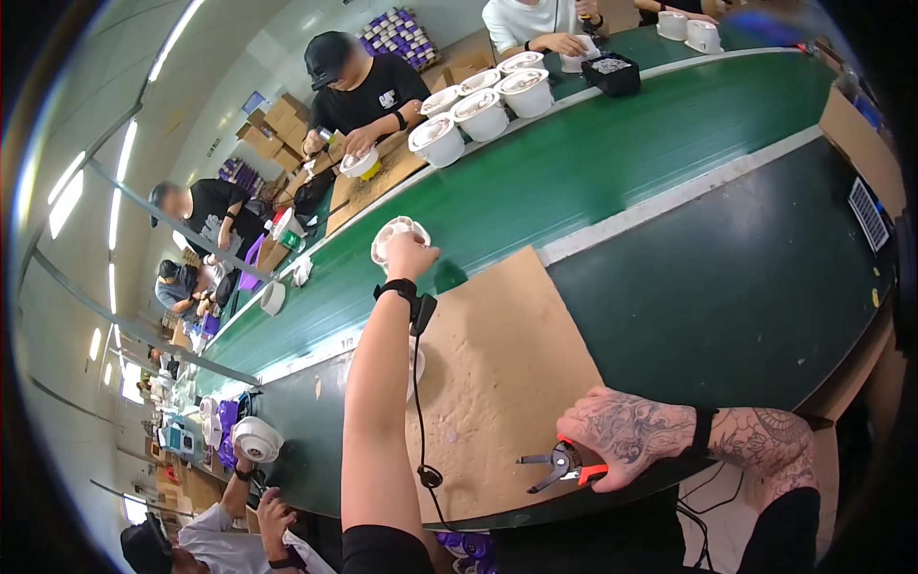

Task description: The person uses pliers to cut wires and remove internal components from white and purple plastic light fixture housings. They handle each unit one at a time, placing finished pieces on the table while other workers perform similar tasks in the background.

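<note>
work looks midway: left hand [409,256] stretches out over the green conveyor belt [574,172], fingers closed on a white round housing [394,234] at the belt's near edge, set down or picked up, cannot tell. right hand [622,435] rests on the surface by the cardboard mat [497,383], curled shut around red-handled pliers [564,467]. 5 more white housings [478,105] queue upstream.

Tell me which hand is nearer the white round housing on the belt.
Left. The left hand grips the white housing at the belt's near edge; the right hand is far off, holding red-handled pliers over the cardboard.
</note>
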Demonstrator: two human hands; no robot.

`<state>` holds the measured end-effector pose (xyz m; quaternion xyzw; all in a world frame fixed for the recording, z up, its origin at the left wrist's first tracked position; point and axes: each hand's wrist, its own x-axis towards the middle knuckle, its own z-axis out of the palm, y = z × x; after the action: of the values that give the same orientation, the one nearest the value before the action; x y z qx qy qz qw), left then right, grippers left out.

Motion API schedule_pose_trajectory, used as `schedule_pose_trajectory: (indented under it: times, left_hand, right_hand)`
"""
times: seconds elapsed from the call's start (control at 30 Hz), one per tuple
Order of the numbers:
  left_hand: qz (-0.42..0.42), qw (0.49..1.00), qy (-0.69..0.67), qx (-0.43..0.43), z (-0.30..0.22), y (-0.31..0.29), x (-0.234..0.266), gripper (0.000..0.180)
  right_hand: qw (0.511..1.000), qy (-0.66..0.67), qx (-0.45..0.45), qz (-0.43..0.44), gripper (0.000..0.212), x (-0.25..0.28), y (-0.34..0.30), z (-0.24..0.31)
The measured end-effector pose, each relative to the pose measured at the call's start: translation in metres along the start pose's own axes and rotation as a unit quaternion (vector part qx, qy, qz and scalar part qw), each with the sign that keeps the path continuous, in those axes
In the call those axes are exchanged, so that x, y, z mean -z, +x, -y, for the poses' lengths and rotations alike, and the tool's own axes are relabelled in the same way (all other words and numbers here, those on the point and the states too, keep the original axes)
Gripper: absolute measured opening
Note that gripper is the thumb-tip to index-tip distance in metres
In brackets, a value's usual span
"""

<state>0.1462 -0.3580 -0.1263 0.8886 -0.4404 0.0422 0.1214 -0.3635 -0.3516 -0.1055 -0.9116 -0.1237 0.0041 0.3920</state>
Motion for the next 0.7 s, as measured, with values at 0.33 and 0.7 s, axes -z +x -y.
schedule_pose_trajectory:
  times: [0.33, 0.7]
  left_hand:
    - [-0.171, 0.982, -0.069, 0.046, 0.008, 0.048, -0.058, 0.097]
    - [-0.063, 0.993, -0.096, -0.013, 0.042, -0.131, 0.082, 0.059]
  right_hand:
    - [0.998, 0.045, -0.025, 0.024, 0.054, 0.013, 0.009, -0.005]
    - [1.000, 0.017, -0.015, -0.018, 0.056, 0.004, 0.006, -0.015]
